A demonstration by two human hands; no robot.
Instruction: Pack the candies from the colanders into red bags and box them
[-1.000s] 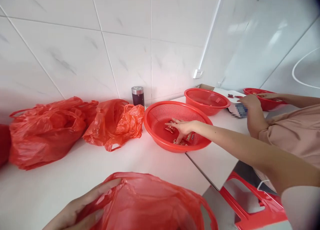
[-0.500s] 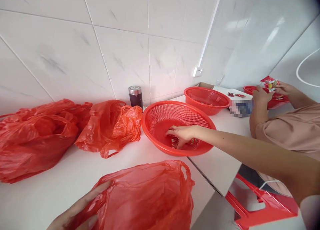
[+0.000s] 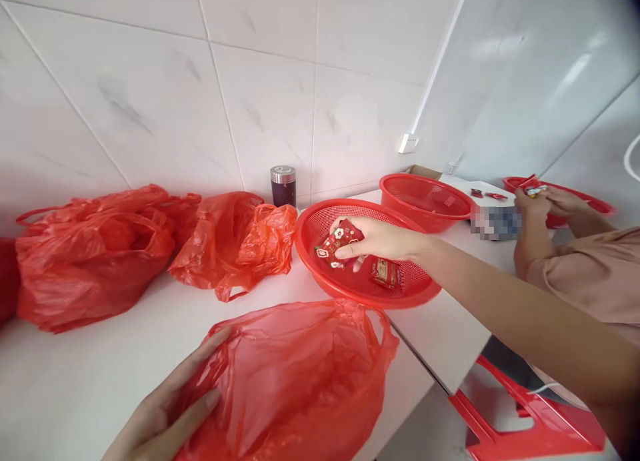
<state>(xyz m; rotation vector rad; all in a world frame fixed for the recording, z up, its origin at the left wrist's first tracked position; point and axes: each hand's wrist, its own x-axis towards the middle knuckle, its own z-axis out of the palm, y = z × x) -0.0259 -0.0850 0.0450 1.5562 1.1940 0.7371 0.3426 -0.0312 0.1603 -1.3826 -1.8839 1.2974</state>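
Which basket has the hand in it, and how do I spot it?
On the white counter stand three red baskets. It is the nearest basket, beside the crumpled red bags. Only it has a right hand lifting red packets above it.

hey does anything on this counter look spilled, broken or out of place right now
Nothing stands out. The right hand lifts red packets from the red basket, the left hand rests on a crumpled red bag, and the dark jar stands upright by the wall.
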